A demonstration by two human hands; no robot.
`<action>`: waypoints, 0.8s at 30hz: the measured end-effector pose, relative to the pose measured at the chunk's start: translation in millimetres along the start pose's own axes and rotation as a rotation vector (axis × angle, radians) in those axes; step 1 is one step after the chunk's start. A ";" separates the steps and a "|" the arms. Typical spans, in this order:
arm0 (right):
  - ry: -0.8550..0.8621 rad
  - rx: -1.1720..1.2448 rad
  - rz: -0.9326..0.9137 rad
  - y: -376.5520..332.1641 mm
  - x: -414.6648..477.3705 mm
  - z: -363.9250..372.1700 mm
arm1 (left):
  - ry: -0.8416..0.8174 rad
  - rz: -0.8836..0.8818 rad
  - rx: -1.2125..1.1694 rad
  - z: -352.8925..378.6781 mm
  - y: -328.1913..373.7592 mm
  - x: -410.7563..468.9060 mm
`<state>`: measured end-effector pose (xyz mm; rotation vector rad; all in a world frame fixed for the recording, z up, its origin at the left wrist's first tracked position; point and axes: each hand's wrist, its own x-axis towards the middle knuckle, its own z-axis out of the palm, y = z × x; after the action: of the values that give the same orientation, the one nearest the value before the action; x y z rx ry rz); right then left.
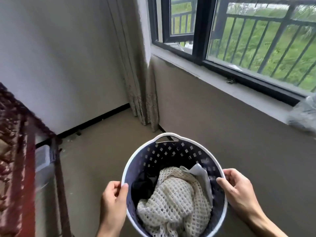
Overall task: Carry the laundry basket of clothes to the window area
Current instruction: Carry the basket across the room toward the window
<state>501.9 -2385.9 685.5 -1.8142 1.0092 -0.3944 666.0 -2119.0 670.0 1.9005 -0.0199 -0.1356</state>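
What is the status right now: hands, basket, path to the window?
Left hand and right hand grip the basket rim. Clothes inside. Window close ahead; bare floor between.

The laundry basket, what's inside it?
In the basket: a cream netted cloth on top, a grey piece and something black. Whatever lies beneath them is hidden.

Both bare forearms reaching forward from the lower edge of the view, angled inward toward each other. Left hand point(113, 195) clamped on the left side of the basket rim point(168, 135), thumb hooked over the top and pointing up, fingers curled on the outside. Right hand point(239, 189) gripping the opposite side likewise, thumb laid inward over the edge, knuckles bent, wrist straight.
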 end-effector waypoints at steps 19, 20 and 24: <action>-0.218 -0.019 -0.065 -142.1 332.5 185.2 | 0.197 -0.065 0.040 50.7 50.3 325.2; -0.240 -0.026 -0.072 -150.8 353.0 198.4 | 0.218 -0.077 0.044 52.3 53.2 342.6; -0.344 -0.079 -0.133 -200.5 424.6 249.4 | 0.336 -0.067 0.064 50.5 69.7 403.1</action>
<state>1012.5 -2533.8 673.9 -1.9442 0.6767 -0.1151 1064.8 -2222.0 685.4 1.9673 0.2694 0.1420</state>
